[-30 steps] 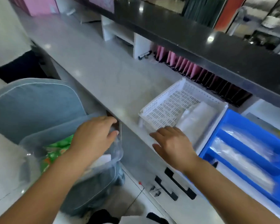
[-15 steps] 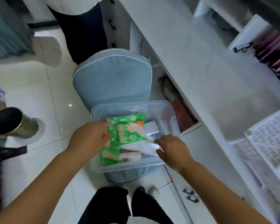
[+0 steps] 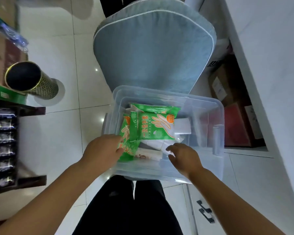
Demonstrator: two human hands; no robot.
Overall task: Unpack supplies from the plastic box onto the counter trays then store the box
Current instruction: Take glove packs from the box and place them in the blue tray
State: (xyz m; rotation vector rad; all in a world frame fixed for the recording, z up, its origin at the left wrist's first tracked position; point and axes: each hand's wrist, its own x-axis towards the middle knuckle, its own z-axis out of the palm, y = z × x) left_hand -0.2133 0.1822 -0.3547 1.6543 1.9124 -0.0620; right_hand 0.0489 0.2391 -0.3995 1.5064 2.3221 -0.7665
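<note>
Two hands are lowered into the clear plastic box (image 3: pixel 210 106), which is set on the seat of a blue padded chair (image 3: pixel 151 53) just left of the white counter (image 3: pixel 270 65), probably so that supplies can be lifted across with little reach. Inside the box, green packets (image 3: pixel 153 128) of disposable gloves are stacked at its left side, overlapping white packets (image 3: pixel 153 145) and a pale rolled pack (image 3: pixel 148 155) near the front wall.

The left hand (image 3: pixel 102 150) is placed at the left edge of the lower green packet, which appears to be pinched between thumb and fingers. The stack seems to be gathered from its side so that several packets can be taken at once.

The right hand (image 3: pixel 185 156) is held over the white packets at the near right, fingers bent down toward them. Whether anything is gripped cannot be told.

Much is left in the box, so unpacking is judged far from done. No counter trays are in view. The packets are thin and slippery, so a loosely pinched stack could slide apart when lifted.
</note>
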